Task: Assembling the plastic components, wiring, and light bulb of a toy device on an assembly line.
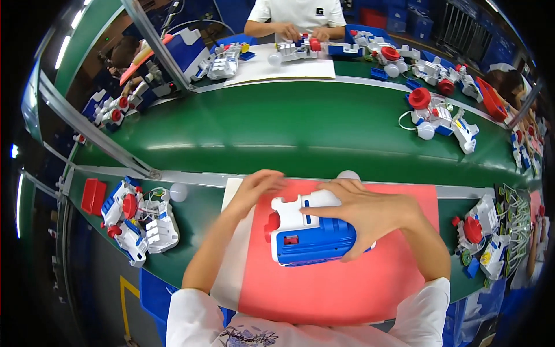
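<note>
A blue-and-white plastic toy housing rests on a red mat in front of me. It has a red round part at its left end and a small window in its blue side. My right hand is closed over its right part, thumb across the white top and fingers round the far side. A white ball-shaped piece shows just beyond that hand. My left hand is off the housing, near its far left corner, with fingers stretched out and slightly blurred; nothing shows in it.
Opened toy housings with wiring lie at left beside a red bin. More parts and bundled wires lie at right. A green conveyor belt carries another unit. Across it, a person handles similar parts.
</note>
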Demonstrator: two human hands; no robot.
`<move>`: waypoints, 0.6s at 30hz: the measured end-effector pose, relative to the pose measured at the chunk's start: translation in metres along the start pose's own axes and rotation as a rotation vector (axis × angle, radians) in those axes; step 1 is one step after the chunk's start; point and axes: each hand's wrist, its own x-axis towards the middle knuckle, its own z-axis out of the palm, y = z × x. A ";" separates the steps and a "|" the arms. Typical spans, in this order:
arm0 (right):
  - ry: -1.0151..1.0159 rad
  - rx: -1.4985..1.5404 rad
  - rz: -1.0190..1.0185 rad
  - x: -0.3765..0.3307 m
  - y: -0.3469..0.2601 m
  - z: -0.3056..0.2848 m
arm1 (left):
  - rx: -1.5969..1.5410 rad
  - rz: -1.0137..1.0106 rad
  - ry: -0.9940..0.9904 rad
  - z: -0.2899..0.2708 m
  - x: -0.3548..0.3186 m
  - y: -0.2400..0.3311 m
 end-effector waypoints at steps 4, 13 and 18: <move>-0.082 -0.022 0.019 0.009 0.004 0.005 | -0.111 0.123 0.266 0.033 -0.083 -0.018; -0.133 -0.048 0.025 0.010 -0.003 -0.004 | -0.303 0.211 0.234 0.090 -0.114 -0.039; -0.108 -0.024 0.015 0.008 -0.010 -0.006 | -0.371 0.198 0.274 0.094 -0.116 -0.042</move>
